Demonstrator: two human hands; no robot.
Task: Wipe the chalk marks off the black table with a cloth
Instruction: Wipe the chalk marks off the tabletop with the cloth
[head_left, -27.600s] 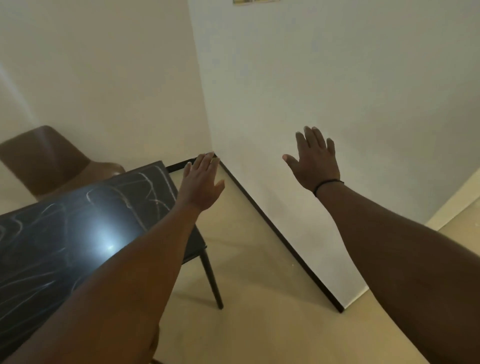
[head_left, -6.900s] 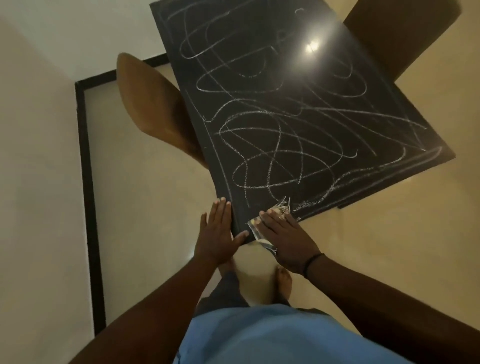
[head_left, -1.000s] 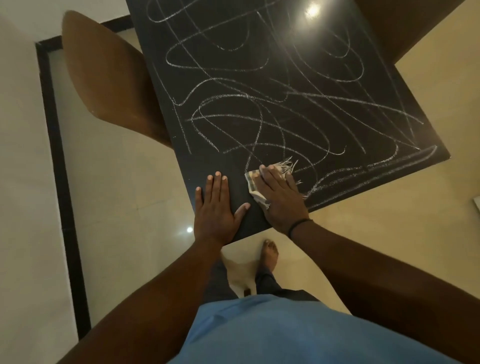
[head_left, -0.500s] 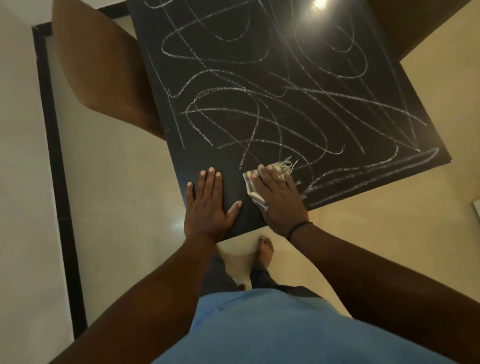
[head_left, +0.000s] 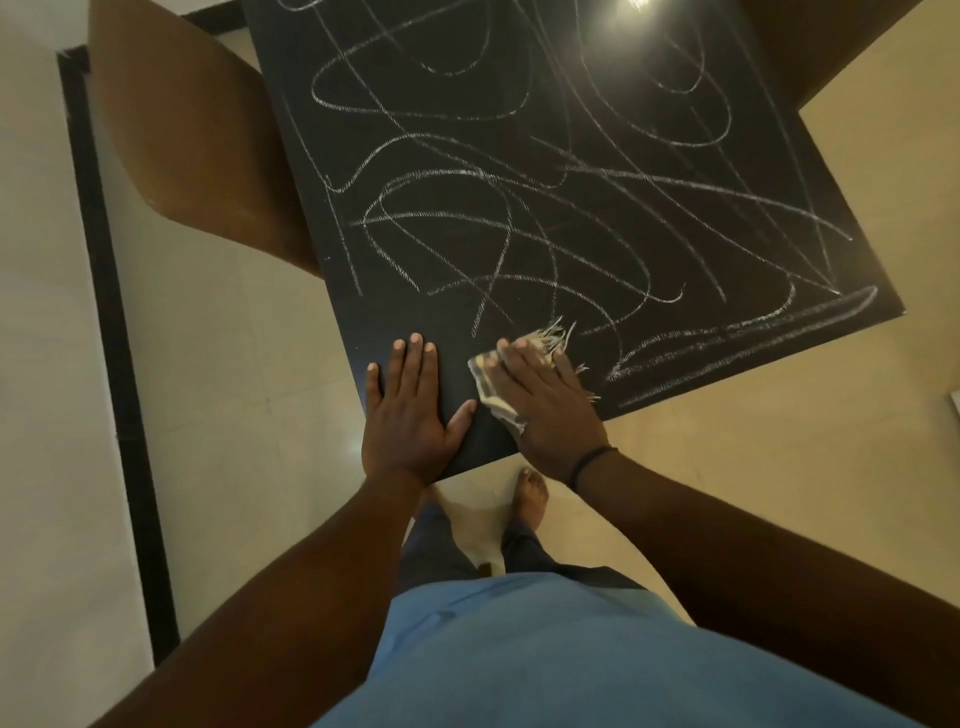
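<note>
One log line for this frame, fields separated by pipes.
wiping | right hand presses cloth | left hand flat on black table | chalk marks mostly remain

No words, labels, brands, numbers or signs can be read anywhere in the view. The only marks are the white chalk scribbles (head_left: 519, 218) on the black bench (head_left: 457, 62), and they are loose loops and crossing lines that form no letters or figures.
</note>
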